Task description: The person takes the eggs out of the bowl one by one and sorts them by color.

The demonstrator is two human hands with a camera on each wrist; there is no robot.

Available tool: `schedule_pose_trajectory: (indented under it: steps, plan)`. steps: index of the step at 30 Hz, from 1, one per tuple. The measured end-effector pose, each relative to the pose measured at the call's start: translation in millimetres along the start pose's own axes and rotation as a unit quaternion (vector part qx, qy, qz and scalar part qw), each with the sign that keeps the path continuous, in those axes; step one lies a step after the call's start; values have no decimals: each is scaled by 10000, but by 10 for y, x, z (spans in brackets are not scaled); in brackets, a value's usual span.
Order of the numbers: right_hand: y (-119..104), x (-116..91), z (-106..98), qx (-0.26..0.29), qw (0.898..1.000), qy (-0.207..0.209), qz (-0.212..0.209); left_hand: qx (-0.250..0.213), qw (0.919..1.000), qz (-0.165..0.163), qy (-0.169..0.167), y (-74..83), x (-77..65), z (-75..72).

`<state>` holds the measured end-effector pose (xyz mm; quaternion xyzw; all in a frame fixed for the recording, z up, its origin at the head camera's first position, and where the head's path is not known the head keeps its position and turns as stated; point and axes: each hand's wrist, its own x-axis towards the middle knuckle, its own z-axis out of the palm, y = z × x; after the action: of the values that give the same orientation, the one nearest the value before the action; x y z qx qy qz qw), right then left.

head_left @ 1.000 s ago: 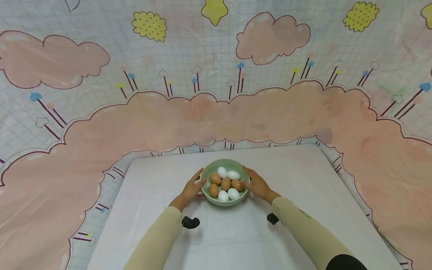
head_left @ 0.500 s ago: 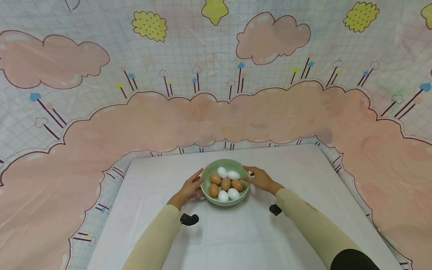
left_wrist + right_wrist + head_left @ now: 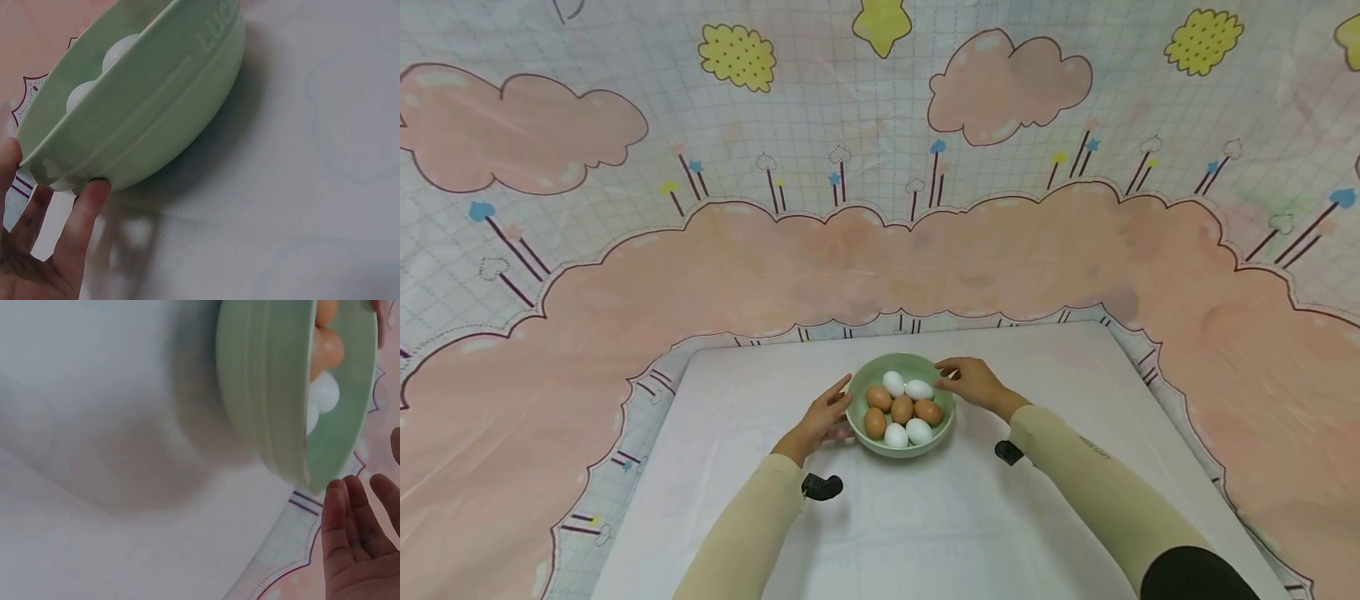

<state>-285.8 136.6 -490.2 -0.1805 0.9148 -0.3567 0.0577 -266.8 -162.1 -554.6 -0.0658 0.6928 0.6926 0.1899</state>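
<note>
A light green bowl (image 3: 900,452) stands on the white tabletop, holding several brown eggs (image 3: 902,409) and several white eggs (image 3: 893,436). My left hand (image 3: 817,419) rests its fairly straight fingers against the bowl's left side; in the left wrist view one fingertip (image 3: 98,185) is at the outer wall low down and another at the rim. At the far right rim is my right hand (image 3: 976,383), its fingertips right at the edge and nothing between fingers and thumb. In the right wrist view those fingers (image 3: 337,506) reach up to the rim.
The white table (image 3: 895,533) has its far edge a short way behind the bowl. A cloth printed with clouds and stars (image 3: 880,258) hangs behind and drapes round the table. Each wrist carries a small black camera (image 3: 822,487).
My right hand has slid up and back along the bowl's right rim, its thumb leaving the bowl's inside. The left hand has shifted slightly. Bowl and eggs have stayed in place.
</note>
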Motion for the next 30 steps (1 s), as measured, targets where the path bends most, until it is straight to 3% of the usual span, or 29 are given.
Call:
schedule_pose_trajectory:
  steps: [4,15,22,30]
  plan:
    - [-66,23,73,248,9995,-192,-30,-11,10000,16,30,4,-1,8]
    - [-100,57,312,90,9957,-920,54,-28,10000,26,-5,8,-31,8]
    - [-132,72,391,101,9959,-861,265,-34,9995,255,-192,3,-65,-8]
    - [-118,128,456,-626,9944,-780,348,-53,9999,67,-88,18,-29,3]
